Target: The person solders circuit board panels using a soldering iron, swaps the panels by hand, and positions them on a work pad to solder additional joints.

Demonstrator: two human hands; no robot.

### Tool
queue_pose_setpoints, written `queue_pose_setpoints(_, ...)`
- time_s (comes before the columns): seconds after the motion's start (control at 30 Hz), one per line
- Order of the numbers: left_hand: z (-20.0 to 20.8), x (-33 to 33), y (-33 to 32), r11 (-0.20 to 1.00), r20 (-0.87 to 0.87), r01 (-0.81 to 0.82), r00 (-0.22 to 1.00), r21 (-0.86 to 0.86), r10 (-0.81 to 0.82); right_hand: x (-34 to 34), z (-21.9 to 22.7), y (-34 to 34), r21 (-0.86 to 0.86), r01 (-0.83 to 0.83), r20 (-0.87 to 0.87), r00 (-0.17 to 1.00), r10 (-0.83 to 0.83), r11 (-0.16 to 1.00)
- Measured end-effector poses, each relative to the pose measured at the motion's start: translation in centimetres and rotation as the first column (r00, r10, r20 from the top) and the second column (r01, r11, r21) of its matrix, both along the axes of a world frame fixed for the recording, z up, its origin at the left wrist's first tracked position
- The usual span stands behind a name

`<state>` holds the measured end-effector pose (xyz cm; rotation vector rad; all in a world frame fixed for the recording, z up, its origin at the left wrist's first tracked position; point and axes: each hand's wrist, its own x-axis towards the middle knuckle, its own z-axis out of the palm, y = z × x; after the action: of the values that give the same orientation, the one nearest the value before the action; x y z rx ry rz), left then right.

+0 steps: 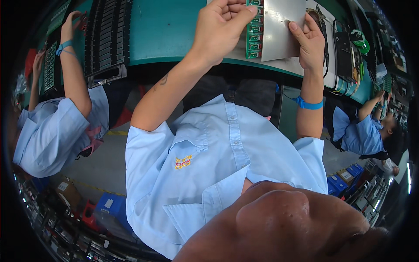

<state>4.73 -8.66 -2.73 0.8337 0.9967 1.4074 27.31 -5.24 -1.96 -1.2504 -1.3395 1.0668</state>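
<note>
My left hand [222, 31] is closed at the left edge of a narrow green circuit board panel [254, 37], its thumb pressed over the top part and its fingers curled. The panel carries a column of small components. Right beside it, partly over the bench, is a flat silvery metal plate [281, 32]. My right hand [310, 41] grips that plate by its right side, with the thumb on its face and some fingers hidden behind the edge. A blue strap [309, 103] circles my right wrist.
A black slotted rack [107, 39] stands left on the green bench mat [161, 30]. Cables, a black box [345, 54] and a green roll [358, 40] lie to the right. Co-workers in blue shirts sit left [56, 135] and right [362, 135]. Blue bins [109, 205] stand behind.
</note>
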Motion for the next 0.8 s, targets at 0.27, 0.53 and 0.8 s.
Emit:
queue_pose_setpoints(0.27,0.6,-0.1,0.1,0.990,-0.234,0.075,0.971,0.118,-0.046,0.8,0.2,-0.5,0.144,-0.056,0.077,0.996,0.045,0.988)
queue_pose_setpoints(0.53,-2.1,1.2,0.6,0.894,-0.225,0.008,0.969,0.449,0.104,3.5,0.6,-2.0,0.205,-0.085,0.057,0.996,0.075,0.975)
queue_pose_setpoints(0.8,-0.9,0.8,1.8,0.774,-0.516,0.213,0.840,0.596,0.167,4.6,0.8,-2.8,0.610,0.001,0.223,0.960,-0.172,0.793)
